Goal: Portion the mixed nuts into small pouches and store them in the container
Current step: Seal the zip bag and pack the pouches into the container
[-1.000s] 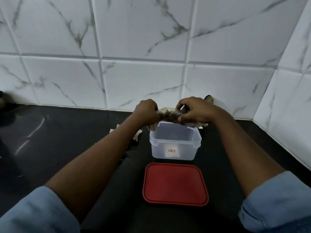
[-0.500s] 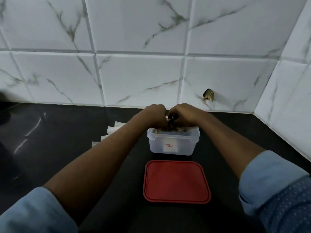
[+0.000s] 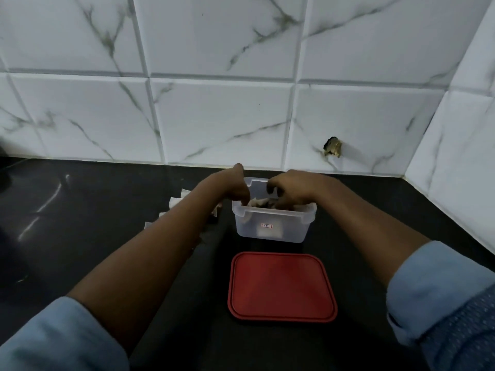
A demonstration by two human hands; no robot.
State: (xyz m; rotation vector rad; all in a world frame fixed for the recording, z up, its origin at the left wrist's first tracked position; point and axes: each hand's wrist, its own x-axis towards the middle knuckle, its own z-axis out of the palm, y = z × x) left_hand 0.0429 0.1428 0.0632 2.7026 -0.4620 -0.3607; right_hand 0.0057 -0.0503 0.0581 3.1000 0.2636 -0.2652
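Note:
A clear plastic container [image 3: 270, 228] stands open on the black counter near the wall. A clear pouch of mixed nuts [image 3: 261, 203] lies inside it, just below the rim. My left hand [image 3: 235, 187] reaches over the container's left edge, its fingertips down on the pouch's left end. My right hand [image 3: 292, 190] hovers over the right side, fingers curled down onto the pouch's other end. Most of the pouch is hidden by both hands. The container's red lid [image 3: 281, 286] lies flat on the counter in front of it.
Several empty clear pouches [image 3: 174, 203] lie on the counter to the left, partly hidden by my left forearm. The tiled wall runs close behind the container and along the right side. A broken hole [image 3: 332, 147] marks the wall tile.
Both hands have brought the filled pouch down from above the container into it. The camera view has tilted slightly, and the hands now sit inside the rim.

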